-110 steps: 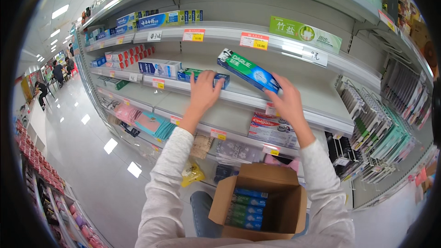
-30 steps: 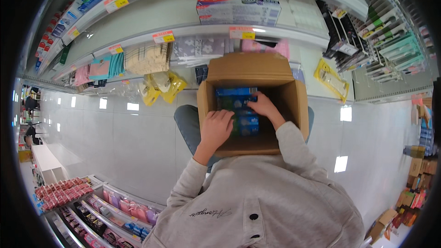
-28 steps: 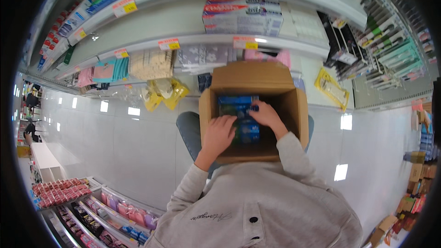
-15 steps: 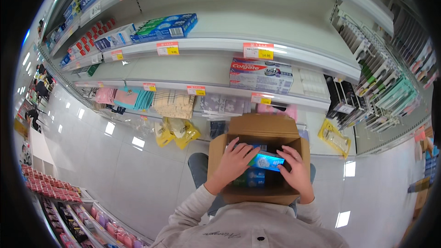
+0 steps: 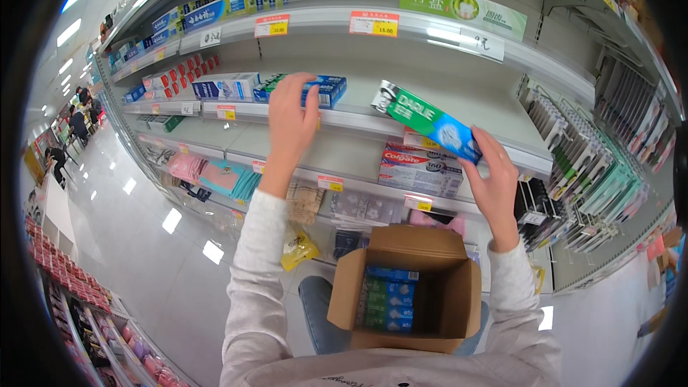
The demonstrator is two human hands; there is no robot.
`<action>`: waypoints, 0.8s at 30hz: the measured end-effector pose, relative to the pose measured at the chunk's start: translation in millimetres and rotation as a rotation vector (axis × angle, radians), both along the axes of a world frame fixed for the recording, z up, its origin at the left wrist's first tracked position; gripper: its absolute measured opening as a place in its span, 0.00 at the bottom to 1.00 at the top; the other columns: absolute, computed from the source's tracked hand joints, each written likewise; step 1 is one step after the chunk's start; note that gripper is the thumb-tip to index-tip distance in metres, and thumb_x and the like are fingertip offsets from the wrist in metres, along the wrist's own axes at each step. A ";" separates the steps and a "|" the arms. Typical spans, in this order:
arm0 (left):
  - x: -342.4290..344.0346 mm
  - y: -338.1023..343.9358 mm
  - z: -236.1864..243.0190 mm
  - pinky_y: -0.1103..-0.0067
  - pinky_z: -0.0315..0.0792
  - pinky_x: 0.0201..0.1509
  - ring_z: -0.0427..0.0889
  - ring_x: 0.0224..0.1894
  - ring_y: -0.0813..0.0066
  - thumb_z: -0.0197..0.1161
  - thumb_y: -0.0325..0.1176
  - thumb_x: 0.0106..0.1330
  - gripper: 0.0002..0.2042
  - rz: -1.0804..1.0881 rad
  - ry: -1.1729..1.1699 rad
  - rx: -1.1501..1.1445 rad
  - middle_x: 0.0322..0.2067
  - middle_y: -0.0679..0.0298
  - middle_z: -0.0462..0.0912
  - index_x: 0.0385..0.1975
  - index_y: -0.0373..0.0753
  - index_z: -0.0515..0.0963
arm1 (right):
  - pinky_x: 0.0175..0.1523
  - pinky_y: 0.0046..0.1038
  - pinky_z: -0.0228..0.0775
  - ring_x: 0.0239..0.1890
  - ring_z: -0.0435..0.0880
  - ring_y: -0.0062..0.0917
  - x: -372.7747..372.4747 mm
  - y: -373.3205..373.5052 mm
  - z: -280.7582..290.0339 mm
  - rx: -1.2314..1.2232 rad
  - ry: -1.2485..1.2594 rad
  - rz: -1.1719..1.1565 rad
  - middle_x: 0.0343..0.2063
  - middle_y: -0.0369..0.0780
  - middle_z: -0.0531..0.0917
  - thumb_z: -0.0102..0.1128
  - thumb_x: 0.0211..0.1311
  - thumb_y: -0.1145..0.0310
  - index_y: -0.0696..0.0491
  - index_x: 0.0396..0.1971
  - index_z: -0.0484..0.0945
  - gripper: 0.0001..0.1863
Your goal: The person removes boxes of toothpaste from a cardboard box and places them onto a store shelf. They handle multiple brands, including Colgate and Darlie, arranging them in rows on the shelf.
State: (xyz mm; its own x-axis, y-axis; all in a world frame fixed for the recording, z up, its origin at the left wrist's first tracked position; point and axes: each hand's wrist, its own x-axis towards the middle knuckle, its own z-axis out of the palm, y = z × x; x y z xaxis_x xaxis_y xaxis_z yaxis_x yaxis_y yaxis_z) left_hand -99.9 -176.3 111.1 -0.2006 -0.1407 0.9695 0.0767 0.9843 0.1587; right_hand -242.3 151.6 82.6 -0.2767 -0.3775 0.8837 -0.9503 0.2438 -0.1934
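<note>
Shelf (image 5: 344, 145) carried toothpaste stacks. Open carton (image 5: 410, 294) sat on the lap, boxes inside. Right hand (image 5: 494, 175) held a green box (image 5: 426, 120) above the shelf's front edge. Left hand (image 5: 292, 111) gripped a blue box (image 5: 324, 91) on the shelf.

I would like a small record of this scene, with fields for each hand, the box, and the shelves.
left hand: raised to the shelf, touching a blue toothpaste carton that lies there
right hand: holds a green and blue toothpaste carton, tilted, in front of the shelf
cardboard box: open, on the person's lap, more cartons packed inside
shelf: partly bare, a red and white carton stack at its front
far right: hanging toothbrush packs
</note>
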 end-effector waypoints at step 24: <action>-53.1 -46.6 -26.9 0.61 0.60 0.68 0.76 0.60 0.58 0.55 0.52 0.71 0.26 0.433 -0.344 0.046 0.54 0.53 0.81 0.51 0.32 0.80 | 0.60 0.30 0.71 0.52 0.83 0.33 -129.0 -332.6 39.9 0.497 -0.579 0.538 0.50 0.46 0.86 0.63 0.66 0.62 0.53 0.53 0.84 0.18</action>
State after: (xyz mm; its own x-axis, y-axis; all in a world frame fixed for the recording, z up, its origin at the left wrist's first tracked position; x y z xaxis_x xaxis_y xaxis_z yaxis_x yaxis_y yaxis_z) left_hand -152.9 -222.8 84.2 -0.4195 -0.3212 0.8491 -0.3971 0.9060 0.1466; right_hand -371.3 -180.9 122.5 -0.3015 -0.8807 0.3653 -0.7480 -0.0191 -0.6635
